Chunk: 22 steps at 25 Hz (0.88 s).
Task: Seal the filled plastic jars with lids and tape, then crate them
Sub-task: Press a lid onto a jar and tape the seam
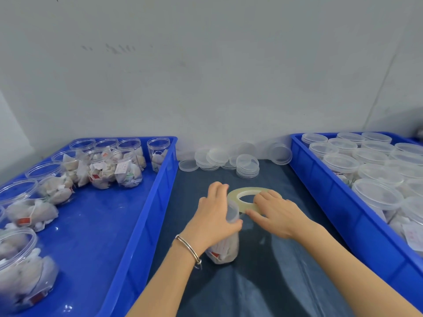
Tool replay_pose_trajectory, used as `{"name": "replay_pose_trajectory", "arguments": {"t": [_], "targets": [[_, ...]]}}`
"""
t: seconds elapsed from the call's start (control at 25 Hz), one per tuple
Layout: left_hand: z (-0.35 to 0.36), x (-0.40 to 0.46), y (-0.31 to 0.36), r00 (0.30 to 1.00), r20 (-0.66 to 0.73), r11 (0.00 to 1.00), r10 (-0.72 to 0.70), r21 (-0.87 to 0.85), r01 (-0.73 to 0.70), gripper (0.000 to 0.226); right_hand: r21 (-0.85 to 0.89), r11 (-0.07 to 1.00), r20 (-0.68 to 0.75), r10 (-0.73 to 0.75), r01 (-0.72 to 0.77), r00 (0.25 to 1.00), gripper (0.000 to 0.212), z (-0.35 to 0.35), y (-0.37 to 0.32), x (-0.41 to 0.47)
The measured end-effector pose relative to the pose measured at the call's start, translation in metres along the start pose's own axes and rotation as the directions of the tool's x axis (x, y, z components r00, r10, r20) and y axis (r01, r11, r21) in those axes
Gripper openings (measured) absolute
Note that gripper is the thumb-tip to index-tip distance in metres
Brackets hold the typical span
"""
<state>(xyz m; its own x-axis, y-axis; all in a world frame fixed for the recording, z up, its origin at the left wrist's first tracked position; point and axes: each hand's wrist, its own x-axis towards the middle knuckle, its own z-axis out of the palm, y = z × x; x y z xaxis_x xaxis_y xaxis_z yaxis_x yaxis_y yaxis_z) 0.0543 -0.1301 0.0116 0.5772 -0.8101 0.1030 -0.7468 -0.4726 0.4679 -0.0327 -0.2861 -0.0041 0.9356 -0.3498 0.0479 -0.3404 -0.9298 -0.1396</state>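
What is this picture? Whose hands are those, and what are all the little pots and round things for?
A person wears a camera on their head, so you look down at their own two hands. The left hand grips a clear jar filled with little paper packets, standing on a dark table. The right hand holds a roll of clear tape against the jar's top. The left blue crate holds open filled jars. The right blue crate holds jars with lids on. At the back lie spare lids.
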Motion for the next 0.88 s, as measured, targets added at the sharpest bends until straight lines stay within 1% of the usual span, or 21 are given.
{"name": "replay_pose_trajectory", "arguments": {"t": [0.04,0.12,0.16,0.28,0.36,0.4,0.52,0.56,0.64,0.72,0.88], "targets": [[-0.002,0.0,-0.001,0.997,0.036,0.997,-0.064,0.045,0.062,0.061,-0.001,1.0,-0.006,0.005,-0.005,1.0,0.037,-0.001,0.001,-0.001],[-0.002,0.0,0.002,0.982,0.101,0.971,-0.162,0.194,0.14,0.057,-0.037,0.999,-0.013,0.007,-0.007,1.0,0.036,-0.001,0.001,-0.003],[-0.003,0.0,0.004,0.973,0.127,0.963,-0.193,0.216,0.163,0.054,-0.062,0.998,-0.02,0.004,-0.005,1.0,0.036,-0.001,0.0,-0.004],[-0.008,0.006,0.013,0.956,0.153,0.961,-0.249,0.166,0.223,0.044,-0.111,0.994,-0.06,0.012,-0.018,0.998,0.038,0.003,-0.006,-0.005],[-0.005,0.007,0.02,0.946,0.135,0.954,-0.294,0.107,0.281,0.04,-0.113,0.992,-0.094,0.047,-0.058,0.994,0.037,0.006,-0.012,-0.006],[-0.001,0.005,0.023,0.946,0.113,0.95,-0.302,0.113,0.29,0.041,-0.111,0.99,-0.114,0.072,-0.084,0.991,0.035,0.009,-0.014,-0.006],[0.02,-0.002,0.021,0.972,-0.029,0.934,-0.233,0.272,0.232,0.043,-0.093,0.986,-0.163,0.124,-0.141,0.979,0.036,0.017,-0.02,-0.008],[0.024,-0.004,0.016,0.976,-0.082,0.929,-0.203,0.298,0.218,0.042,-0.081,0.985,-0.168,0.135,-0.151,0.976,0.036,0.019,-0.021,-0.009],[0.029,-0.004,0.008,0.973,-0.16,0.936,-0.166,0.286,0.206,0.039,-0.064,0.983,-0.155,0.16,-0.171,0.975,0.036,0.022,-0.023,-0.01],[0.032,-0.004,0.005,0.967,-0.206,0.945,-0.148,0.26,0.199,0.037,-0.066,0.98,-0.136,0.179,-0.189,0.974,0.036,0.023,-0.024,-0.011],[0.033,-0.001,-0.002,0.971,-0.222,0.956,-0.094,0.252,0.15,0.037,-0.135,0.976,-0.13,0.156,-0.173,0.979,0.038,0.025,-0.024,-0.014]]}}
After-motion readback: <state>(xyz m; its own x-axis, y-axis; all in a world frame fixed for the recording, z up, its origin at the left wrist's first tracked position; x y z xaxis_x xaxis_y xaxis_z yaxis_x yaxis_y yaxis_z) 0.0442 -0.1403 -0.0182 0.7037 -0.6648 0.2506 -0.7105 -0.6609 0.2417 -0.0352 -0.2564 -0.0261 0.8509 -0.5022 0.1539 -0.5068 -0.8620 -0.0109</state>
